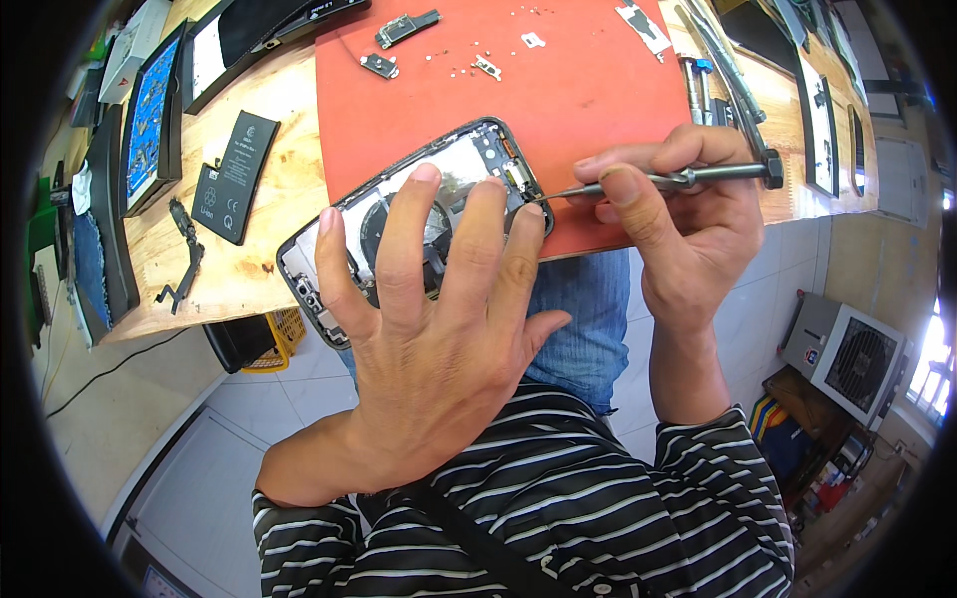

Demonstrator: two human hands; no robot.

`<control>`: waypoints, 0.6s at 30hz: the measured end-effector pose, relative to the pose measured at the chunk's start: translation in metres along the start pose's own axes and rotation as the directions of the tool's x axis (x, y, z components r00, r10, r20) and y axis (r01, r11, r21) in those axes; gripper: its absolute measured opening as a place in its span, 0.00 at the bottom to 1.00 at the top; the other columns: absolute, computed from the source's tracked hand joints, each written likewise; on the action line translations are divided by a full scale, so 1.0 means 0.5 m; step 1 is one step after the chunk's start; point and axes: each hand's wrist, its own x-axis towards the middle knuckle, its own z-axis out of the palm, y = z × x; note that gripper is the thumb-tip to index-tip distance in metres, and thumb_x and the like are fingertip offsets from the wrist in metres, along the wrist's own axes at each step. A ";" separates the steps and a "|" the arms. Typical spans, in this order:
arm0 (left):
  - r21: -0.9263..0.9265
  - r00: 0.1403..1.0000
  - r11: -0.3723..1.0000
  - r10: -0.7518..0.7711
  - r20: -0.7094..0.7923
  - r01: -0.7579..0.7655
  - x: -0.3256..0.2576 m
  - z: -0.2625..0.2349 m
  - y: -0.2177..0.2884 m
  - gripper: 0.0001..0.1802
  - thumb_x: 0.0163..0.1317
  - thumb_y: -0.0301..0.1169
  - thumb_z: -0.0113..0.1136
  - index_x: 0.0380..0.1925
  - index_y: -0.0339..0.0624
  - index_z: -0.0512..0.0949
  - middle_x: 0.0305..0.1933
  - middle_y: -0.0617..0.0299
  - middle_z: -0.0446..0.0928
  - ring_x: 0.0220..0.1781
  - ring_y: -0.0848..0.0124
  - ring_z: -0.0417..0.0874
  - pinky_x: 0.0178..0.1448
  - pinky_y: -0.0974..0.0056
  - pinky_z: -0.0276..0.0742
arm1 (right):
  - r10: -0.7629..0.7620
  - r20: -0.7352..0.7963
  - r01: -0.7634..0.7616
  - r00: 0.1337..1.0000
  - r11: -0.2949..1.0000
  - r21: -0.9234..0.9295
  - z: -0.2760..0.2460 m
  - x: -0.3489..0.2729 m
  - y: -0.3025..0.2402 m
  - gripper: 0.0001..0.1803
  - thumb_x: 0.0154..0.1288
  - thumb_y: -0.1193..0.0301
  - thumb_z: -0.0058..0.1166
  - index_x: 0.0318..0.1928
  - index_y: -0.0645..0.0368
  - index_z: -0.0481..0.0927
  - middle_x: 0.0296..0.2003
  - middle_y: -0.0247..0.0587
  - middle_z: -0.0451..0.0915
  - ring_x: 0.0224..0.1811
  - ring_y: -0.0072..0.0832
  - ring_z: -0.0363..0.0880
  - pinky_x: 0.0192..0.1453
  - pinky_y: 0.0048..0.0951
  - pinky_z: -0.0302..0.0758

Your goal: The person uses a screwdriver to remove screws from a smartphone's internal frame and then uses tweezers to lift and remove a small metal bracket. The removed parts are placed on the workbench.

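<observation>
Opened phone shell with bare insides, lying half on the red mat at the near edge of the wooden table, overhanging that edge a little. Pinned flat by the left hand, fingers spread wide across it, fingertips pressing on the inner parts. Right hand closed round a slim metal screwdriver, thumb and forefinger pinching the shaft, tip touching the shell's right rim beside the left hand's little finger.

Farther up the mat: tiny screws scattered loose, 2 small dark parts near the far left corner of the mat, a white scrap beside the screws. Left of the mat on bare wood: black battery, flat, well apart from the shell; a thin black bracket piece near the table's near edge. Along the left edge: several phones and screens lined up. Right of the mat: more metal tools lying side by side, another dark phone near the right edge. Below the table: blue jeans, striped sleeves, tiled floor.
</observation>
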 end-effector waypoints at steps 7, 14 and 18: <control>-0.040 0.998 0.998 0.051 0.039 -0.049 0.007 -0.008 -0.007 0.41 0.62 0.58 0.71 0.68 0.43 0.82 0.78 0.62 0.70 0.81 0.47 0.59 0.80 0.30 0.47 | 0.000 0.008 0.000 1.000 1.000 -0.010 0.003 0.000 0.004 0.18 0.69 0.85 0.70 0.52 0.65 0.75 0.41 0.48 0.89 0.43 0.23 0.92 0.44 0.18 0.89; -0.108 0.995 0.992 0.070 0.067 -0.063 0.018 -0.022 -0.020 0.41 0.61 0.61 0.71 0.65 0.43 0.83 0.78 0.59 0.72 0.80 0.46 0.63 0.80 0.32 0.49 | -0.005 -0.020 0.006 1.000 1.000 0.020 -0.002 0.001 0.001 0.17 0.69 0.86 0.69 0.52 0.66 0.74 0.42 0.48 0.88 0.44 0.26 0.92 0.48 0.23 0.92; -0.104 0.994 0.992 0.086 0.070 -0.078 0.019 -0.023 -0.025 0.41 0.62 0.63 0.69 0.65 0.44 0.83 0.76 0.60 0.73 0.79 0.46 0.64 0.80 0.32 0.49 | -0.004 -0.009 0.004 1.000 1.000 0.010 -0.001 0.002 0.002 0.18 0.69 0.86 0.69 0.52 0.66 0.74 0.42 0.49 0.89 0.45 0.26 0.92 0.48 0.22 0.92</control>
